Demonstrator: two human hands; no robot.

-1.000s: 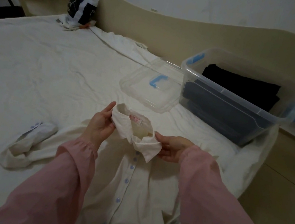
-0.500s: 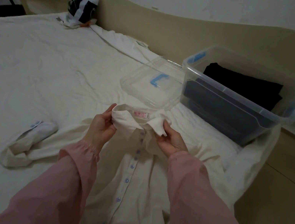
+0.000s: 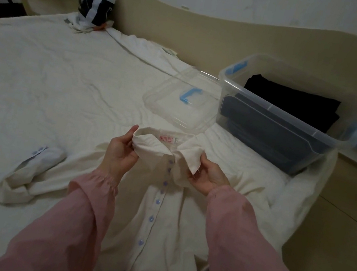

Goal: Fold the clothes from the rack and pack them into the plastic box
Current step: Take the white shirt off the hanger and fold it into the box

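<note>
On the white bed sheet (image 3: 40,79), at about eleven o'clock, a white-and-dark bag (image 3: 96,1) stood against the curved beige board (image 3: 213,37). At nine o'clock one sleeve (image 3: 32,170) of the cream shirt (image 3: 169,240) lay bent on the sheet, its cuff showing two pale blue buttons. The shirt itself was spread front up from the centre down to six o'clock, with its row of blue buttons closed. The left hand (image 3: 117,153) held the left side of the collar (image 3: 159,147), the thumb and the curled fingers clamped together on the cloth. A small red label (image 3: 166,138) showed inside the collar. The right hand (image 3: 210,176) pinched the right collar point, fingers closed on it from below. At twelve o'clock, just beyond the collar, a clear lid (image 3: 176,116) with a blue handle lay flat on the sheet. At two o'clock, touching the lid, stood the plastic box (image 3: 277,118), open, with dark folded clothes (image 3: 292,100) inside.
</note>
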